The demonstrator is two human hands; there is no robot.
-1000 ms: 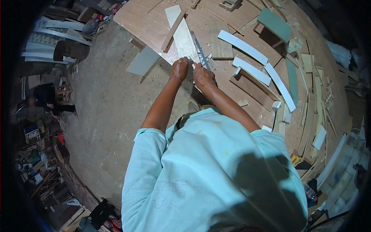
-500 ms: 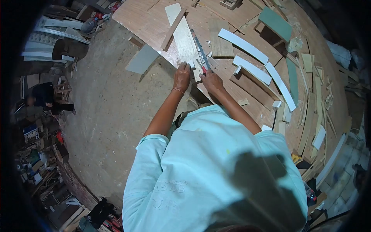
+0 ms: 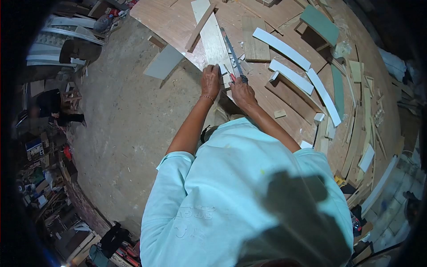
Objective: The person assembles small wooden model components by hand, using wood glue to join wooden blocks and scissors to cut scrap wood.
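My left hand (image 3: 211, 82) rests at the near end of a long pale board (image 3: 214, 42), its fingers curled. A small dark and white piece (image 3: 223, 70) shows beside its fingertips; what the fingers hold is hidden. My right hand (image 3: 244, 94) is closed around a slim red tool (image 3: 232, 77), whose thin dark tip points at the board end. The exact kind is too small to tell. Just beyond the right knuckles, a saw with a toothed blade (image 3: 231, 51) lies along the board's right side, its black handle close to the hand.
A narrow brown strip (image 3: 201, 27) lies across the pale board. Curved white pieces (image 3: 282, 48), a brown board (image 3: 256, 42) and a green-topped piece (image 3: 319, 24) are on the table (image 3: 155, 13). Offcuts (image 3: 356, 115) crowd the right side. A person (image 3: 51, 104) sits far left.
The view has shifted slightly, so the tabletop things appear higher. The saw's black handle now shows more beyond my right hand. Both hands stay near the board's end.
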